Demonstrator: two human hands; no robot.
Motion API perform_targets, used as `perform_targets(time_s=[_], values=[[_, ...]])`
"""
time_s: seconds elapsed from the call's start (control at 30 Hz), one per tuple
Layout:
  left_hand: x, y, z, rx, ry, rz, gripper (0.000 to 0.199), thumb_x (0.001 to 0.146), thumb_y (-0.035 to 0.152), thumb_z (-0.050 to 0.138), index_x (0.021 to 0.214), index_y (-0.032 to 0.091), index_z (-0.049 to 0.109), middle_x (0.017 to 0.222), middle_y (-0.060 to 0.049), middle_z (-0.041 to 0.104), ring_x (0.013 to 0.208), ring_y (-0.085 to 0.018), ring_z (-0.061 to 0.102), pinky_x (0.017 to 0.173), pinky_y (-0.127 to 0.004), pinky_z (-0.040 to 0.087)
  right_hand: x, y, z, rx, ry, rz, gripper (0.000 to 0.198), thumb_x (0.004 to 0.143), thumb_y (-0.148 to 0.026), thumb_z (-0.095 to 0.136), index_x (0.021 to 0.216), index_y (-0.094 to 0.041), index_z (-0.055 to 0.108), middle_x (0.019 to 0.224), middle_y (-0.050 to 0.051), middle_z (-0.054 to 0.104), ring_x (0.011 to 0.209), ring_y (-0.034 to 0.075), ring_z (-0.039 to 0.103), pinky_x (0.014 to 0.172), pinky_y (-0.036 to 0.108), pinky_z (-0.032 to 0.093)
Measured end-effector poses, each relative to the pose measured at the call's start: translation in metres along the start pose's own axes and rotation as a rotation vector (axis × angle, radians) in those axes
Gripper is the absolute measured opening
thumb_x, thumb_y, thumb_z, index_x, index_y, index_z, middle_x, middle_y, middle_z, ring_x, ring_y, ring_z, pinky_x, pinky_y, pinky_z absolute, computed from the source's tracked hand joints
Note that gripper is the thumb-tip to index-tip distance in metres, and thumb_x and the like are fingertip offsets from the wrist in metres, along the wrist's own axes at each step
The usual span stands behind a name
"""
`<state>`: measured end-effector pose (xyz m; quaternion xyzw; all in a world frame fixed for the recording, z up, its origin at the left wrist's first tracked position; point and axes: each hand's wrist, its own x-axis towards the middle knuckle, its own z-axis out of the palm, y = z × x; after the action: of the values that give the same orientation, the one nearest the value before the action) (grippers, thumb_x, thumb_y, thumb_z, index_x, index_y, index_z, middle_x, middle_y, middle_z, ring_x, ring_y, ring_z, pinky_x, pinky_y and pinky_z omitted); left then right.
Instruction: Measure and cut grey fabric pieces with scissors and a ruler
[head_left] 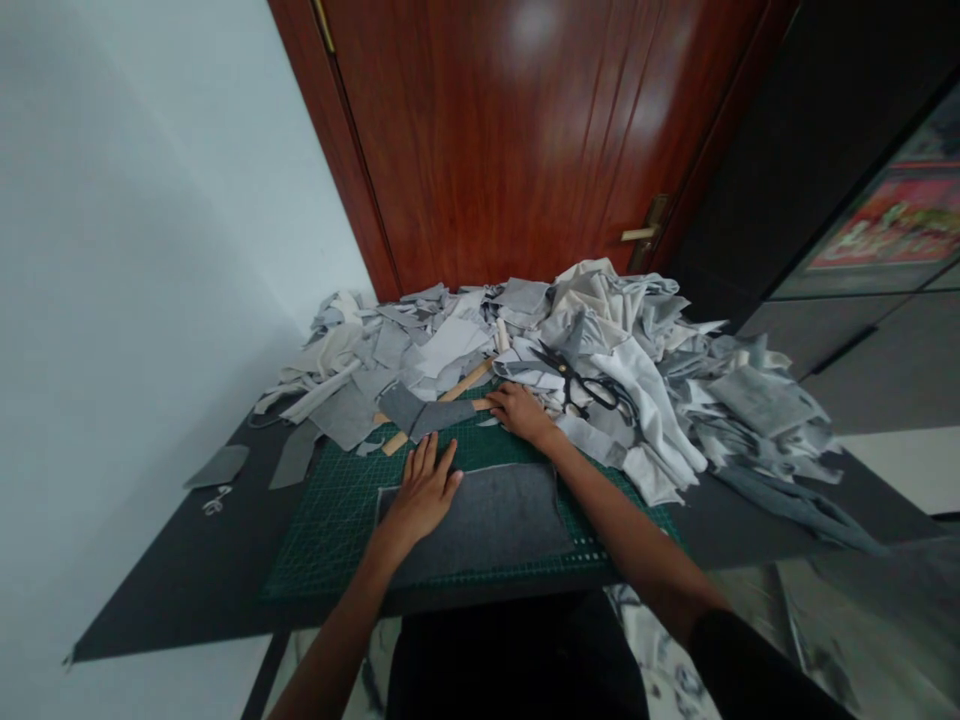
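Note:
A dark grey rectangular piece of fabric (499, 520) lies flat on the green cutting mat (322, 530). My left hand (426, 492) rests on its upper left part, fingers stretched out and palm down. Beyond it, my right hand (519, 410) has its fingers bent over the right end of a light wooden strip (484, 404), which passes under smaller grey fabric pieces (442, 415). A second wooden strip (469, 380) slants nearby, partly covered by those pieces. Black-handled scissors (574, 378) lie on the scraps just right of my right hand.
A wide heap of grey and white fabric scraps (622, 310) fills the back of the dark table (210, 560). A loose grey scrap (217, 467) and a small white tangle (217, 500) lie at the left. Behind stand a reddish wooden door (510, 140) and a dark cabinet (832, 150).

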<state>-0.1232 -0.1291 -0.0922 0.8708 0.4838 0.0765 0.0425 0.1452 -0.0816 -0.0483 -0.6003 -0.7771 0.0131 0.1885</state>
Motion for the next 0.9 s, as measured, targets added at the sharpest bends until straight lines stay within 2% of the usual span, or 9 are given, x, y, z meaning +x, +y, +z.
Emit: perform_targets(time_s=[0.17, 0.23, 0.33, 0.43, 0.53, 0.63, 0.77, 0.9], values=[[0.030, -0.015, 0.008, -0.022, 0.068, -0.018, 0.060, 0.107, 0.047, 0.030, 0.158, 0.017, 0.044, 0.164, -0.019, 0.040, 0.156, -0.035, 0.032, 0.125, -0.057, 0.029, 0.000, 0.002, 0.005, -0.020, 0.059, -0.052, 0.022, 0.102, -0.023, 0.059, 0.116, -0.016, 0.075, 0.113, 0.013, 0.067, 0.112, 0.026, 0.058, 0.103, 0.040, 0.041], [0.040, -0.024, 0.011, -0.025, 0.130, -0.026, 0.061, 0.106, 0.048, 0.034, 0.155, 0.014, 0.047, 0.160, -0.022, 0.043, 0.153, -0.036, 0.035, 0.123, -0.057, 0.032, -0.001, 0.004, 0.003, -0.028, 0.087, -0.067, 0.021, 0.103, -0.023, 0.057, 0.111, -0.017, 0.075, 0.110, 0.011, 0.068, 0.109, 0.025, 0.058, 0.103, 0.038, 0.040], [0.054, -0.036, 0.011, -0.031, 0.231, -0.015, 0.060, 0.103, 0.045, 0.041, 0.153, 0.012, 0.047, 0.156, -0.025, 0.045, 0.150, -0.038, 0.037, 0.121, -0.060, 0.033, -0.001, 0.007, -0.001, -0.042, 0.151, -0.036, 0.025, 0.106, -0.023, 0.050, 0.113, -0.016, 0.073, 0.113, 0.012, 0.068, 0.108, 0.025, 0.058, 0.103, 0.040, 0.040], [0.068, -0.043, 0.000, -0.053, 0.336, 0.008, 0.062, 0.102, 0.042, 0.044, 0.155, 0.011, 0.040, 0.155, -0.026, 0.044, 0.150, -0.039, 0.038, 0.120, -0.063, 0.033, -0.003, 0.007, -0.007, -0.068, 0.323, 0.042, 0.029, 0.108, -0.023, 0.044, 0.114, -0.017, 0.071, 0.113, 0.013, 0.070, 0.108, 0.026, 0.058, 0.110, 0.046, 0.034], [0.082, -0.047, -0.019, -0.098, 0.436, 0.017, 0.067, 0.102, 0.044, 0.043, 0.159, 0.010, 0.032, 0.160, -0.028, 0.038, 0.153, -0.041, 0.033, 0.120, -0.065, 0.032, -0.008, 0.008, -0.017, -0.088, 0.522, 0.081, 0.025, 0.108, -0.024, 0.046, 0.111, -0.020, 0.070, 0.110, 0.009, 0.072, 0.108, 0.025, 0.058, 0.118, 0.049, 0.026], [0.092, -0.048, -0.042, -0.167, 0.514, 0.023, 0.074, 0.102, 0.046, 0.044, 0.163, 0.010, 0.024, 0.166, -0.027, 0.029, 0.157, -0.042, 0.025, 0.124, -0.064, 0.028, -0.016, 0.016, -0.029, -0.080, 0.608, 0.108, 0.022, 0.107, -0.023, 0.048, 0.110, -0.020, 0.070, 0.111, 0.008, 0.072, 0.108, 0.025, 0.058, 0.118, 0.047, 0.027], [0.078, -0.035, -0.065, -0.236, 0.631, 0.037, 0.080, 0.103, 0.046, 0.046, 0.166, 0.010, 0.013, 0.170, -0.027, 0.019, 0.160, -0.040, 0.016, 0.128, -0.063, 0.021, -0.027, 0.029, -0.046, -0.054, 0.677, 0.190, 0.025, 0.107, -0.024, 0.046, 0.113, -0.018, 0.069, 0.114, 0.011, 0.071, 0.107, 0.026, 0.058, 0.103, 0.043, 0.037], [0.027, -0.005, -0.070, -0.260, 0.673, 0.056, 0.082, 0.103, 0.040, 0.051, 0.168, 0.014, 0.009, 0.169, -0.025, 0.023, 0.159, -0.038, 0.020, 0.128, -0.060, 0.022, -0.046, 0.024, -0.064, -0.037, 0.651, 0.283, 0.034, 0.110, -0.027, 0.036, 0.121, -0.019, 0.067, 0.113, 0.012, 0.072, 0.102, 0.025, 0.062, 0.089, 0.037, 0.041]])
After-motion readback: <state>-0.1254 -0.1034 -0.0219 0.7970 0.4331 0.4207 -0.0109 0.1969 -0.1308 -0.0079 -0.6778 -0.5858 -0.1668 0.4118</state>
